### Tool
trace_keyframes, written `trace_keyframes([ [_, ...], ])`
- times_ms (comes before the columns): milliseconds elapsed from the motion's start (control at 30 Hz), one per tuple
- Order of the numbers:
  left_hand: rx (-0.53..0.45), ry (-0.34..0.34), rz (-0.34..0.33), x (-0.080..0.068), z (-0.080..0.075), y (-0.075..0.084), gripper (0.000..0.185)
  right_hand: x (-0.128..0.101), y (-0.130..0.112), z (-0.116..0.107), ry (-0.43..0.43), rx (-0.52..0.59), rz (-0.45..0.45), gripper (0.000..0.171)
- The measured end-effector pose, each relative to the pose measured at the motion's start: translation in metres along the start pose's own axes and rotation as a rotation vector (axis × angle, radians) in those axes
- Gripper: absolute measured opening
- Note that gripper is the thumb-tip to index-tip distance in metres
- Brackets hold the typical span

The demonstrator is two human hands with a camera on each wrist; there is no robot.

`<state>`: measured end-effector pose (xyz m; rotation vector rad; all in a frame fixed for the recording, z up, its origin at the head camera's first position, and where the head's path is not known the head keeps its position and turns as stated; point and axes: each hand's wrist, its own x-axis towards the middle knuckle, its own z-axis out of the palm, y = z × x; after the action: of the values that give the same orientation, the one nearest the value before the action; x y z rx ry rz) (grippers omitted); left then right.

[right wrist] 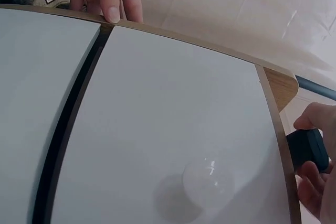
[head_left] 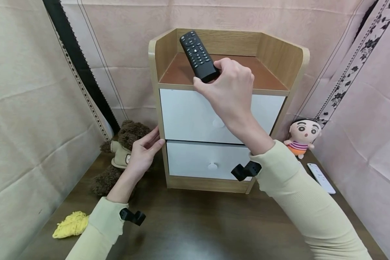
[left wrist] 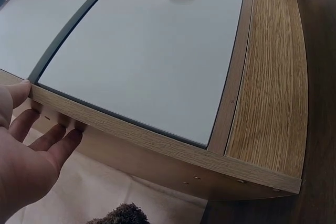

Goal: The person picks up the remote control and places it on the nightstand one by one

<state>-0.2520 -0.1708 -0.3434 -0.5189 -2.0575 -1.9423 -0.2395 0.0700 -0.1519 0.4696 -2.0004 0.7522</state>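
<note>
Cabinet (head_left: 221,119) with two white drawers stands on the dark worktop (head_left: 195,224) right before both hands, its left edge touched by the left hand (head_left: 143,153), whose fingers lie straight and relaxed. Above it the right hand (head_left: 229,90) pinches the lower end of a black remote (head_left: 198,56), held tilted over the cabinet's brown top shelf. Beside the left hand sits a brown teddy bear (head_left: 120,159).

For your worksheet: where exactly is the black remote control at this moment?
In the head view, the black remote control is gripped by the right hand, above the top shelf of the bedside cabinet.
</note>
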Motion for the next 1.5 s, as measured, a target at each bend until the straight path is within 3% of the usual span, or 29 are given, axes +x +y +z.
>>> trace_keyframes([
  [267, 0.025, 0.003, 0.004, 0.000, 0.000, -0.002, 0.056, 0.003, -0.001, 0.007, -0.041, -0.070, 0.098, 0.041],
  [533, 0.019, 0.001, 0.012, 0.000, 0.001, -0.003, 0.056, 0.003, -0.003, 0.017, -0.025, -0.054, 0.133, 0.039],
  [867, 0.032, 0.010, 0.031, -0.001, 0.002, -0.002, 0.055, 0.010, -0.011, 0.024, -0.079, -0.089, 0.194, 0.040],
  [1500, 0.049, 0.016, 0.036, -0.001, 0.002, -0.002, 0.055, 0.011, -0.012, 0.025, -0.108, -0.128, 0.161, 0.057],
])
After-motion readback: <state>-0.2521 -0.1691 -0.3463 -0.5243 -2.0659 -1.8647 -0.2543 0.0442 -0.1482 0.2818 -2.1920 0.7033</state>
